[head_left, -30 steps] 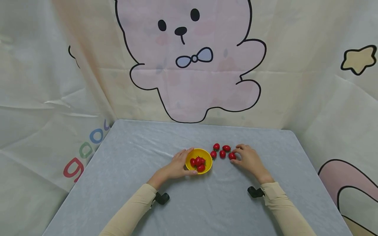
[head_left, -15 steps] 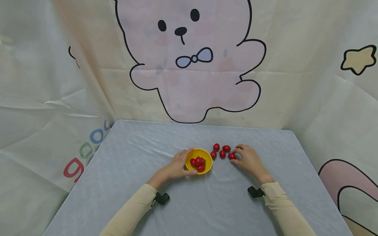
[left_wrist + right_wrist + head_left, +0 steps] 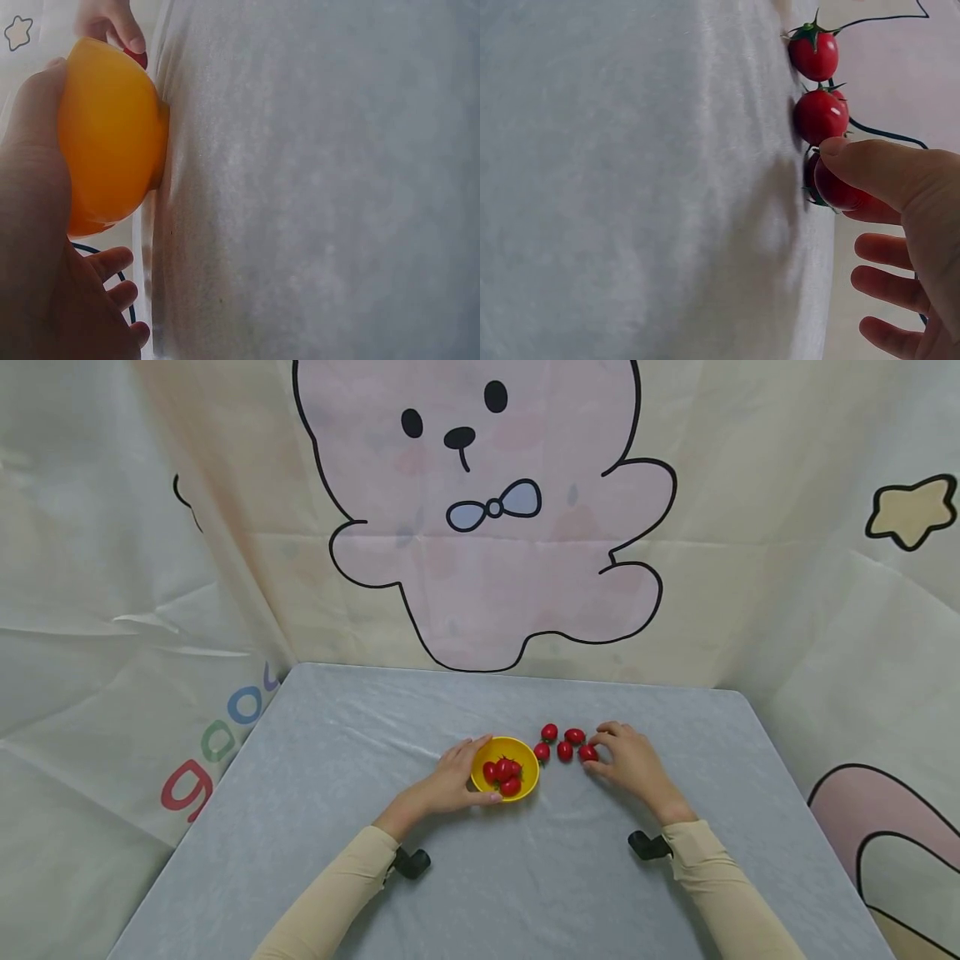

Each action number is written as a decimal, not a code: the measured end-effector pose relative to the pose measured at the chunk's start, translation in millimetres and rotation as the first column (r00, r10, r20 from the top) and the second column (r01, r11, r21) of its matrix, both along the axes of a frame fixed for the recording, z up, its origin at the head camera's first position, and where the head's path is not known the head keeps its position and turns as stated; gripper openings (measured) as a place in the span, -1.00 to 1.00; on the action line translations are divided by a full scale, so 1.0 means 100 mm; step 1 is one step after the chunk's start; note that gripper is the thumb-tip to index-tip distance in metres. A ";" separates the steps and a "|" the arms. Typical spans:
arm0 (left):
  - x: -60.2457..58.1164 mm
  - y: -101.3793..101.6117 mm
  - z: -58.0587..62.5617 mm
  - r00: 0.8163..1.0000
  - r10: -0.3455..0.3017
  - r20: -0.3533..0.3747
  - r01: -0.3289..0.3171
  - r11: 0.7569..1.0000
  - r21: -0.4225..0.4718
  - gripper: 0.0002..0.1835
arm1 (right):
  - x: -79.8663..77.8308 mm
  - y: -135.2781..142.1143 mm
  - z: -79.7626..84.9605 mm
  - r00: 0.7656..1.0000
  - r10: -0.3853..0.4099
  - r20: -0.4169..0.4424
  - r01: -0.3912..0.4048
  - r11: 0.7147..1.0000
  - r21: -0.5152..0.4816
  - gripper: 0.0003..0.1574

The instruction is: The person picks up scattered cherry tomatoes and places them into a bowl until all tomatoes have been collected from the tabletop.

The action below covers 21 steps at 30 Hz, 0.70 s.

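My left hand (image 3: 448,783) holds the left side of a small yellow bowl (image 3: 530,770), thumb at its near rim and fingers at its far left side. Several red cherry tomatoes (image 3: 504,768) lie inside the bowl. To its right, my right hand (image 3: 636,768) pinches another cherry tomato (image 3: 838,186) between thumb and index finger; its other fingers spread apart. In the right wrist view that tomato looks slightly off the cloth, partly covered by the thumb. The left wrist view shows the bowl's orange-lit outside (image 3: 109,142) and hides its contents.
Several loose cherry tomatoes (image 3: 565,751) with green stems sit close together between the bowl and my right hand. A pale grey-blue cloth (image 3: 525,877) covers the table. Behind it hangs a printed curtain (image 3: 480,593) with a bear drawing.
My right hand has shifted very slightly away from me, and the pinched tomato has moved a little with it. The left hand and bowl have stayed in place.
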State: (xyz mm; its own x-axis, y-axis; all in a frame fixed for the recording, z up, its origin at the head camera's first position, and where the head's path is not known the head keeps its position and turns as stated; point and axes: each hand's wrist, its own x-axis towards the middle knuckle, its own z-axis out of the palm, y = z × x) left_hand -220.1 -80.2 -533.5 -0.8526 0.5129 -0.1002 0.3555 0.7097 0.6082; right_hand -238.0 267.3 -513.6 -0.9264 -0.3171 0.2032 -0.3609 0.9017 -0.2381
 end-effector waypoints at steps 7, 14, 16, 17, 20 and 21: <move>0.00 -0.01 0.00 1.000 -0.013 -0.020 0.013 1.000 -0.001 0.15 | -0.01 -0.03 0.09 0.999 0.021 -0.039 -0.020 1.000 0.018 -0.59; 0.00 -0.01 0.00 1.000 0.001 -0.013 -0.001 1.000 -0.005 0.15 | 0.00 -0.09 0.20 0.997 0.037 -0.066 -0.035 0.999 0.031 -0.59; 0.01 0.00 0.00 1.000 0.005 -0.009 -0.005 1.000 -0.004 0.15 | 0.00 -0.10 0.22 0.997 0.039 -0.070 -0.038 0.999 0.027 -0.58; 0.01 0.00 0.01 1.000 0.007 -0.006 -0.007 1.000 -0.005 0.15 | 0.00 -0.11 0.23 0.997 0.039 -0.072 -0.037 0.999 0.026 -0.58; 0.01 0.00 0.01 1.000 0.010 -0.001 -0.010 1.000 -0.011 0.15 | 0.00 -0.12 0.25 0.996 0.038 -0.075 -0.037 0.999 0.024 -0.58; 0.01 0.00 0.01 1.000 0.009 0.000 -0.009 1.000 -0.012 0.15 | 0.00 -0.13 0.25 0.996 0.040 -0.079 -0.038 0.999 0.029 -0.58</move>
State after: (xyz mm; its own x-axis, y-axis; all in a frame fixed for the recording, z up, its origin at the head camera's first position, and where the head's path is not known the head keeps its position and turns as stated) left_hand -219.3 -80.6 -532.3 -0.8570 0.5042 -0.1064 0.3490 0.7199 0.5999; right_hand -237.9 254.6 -488.7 -0.8944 -0.3590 0.2666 -0.4127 0.8923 -0.1829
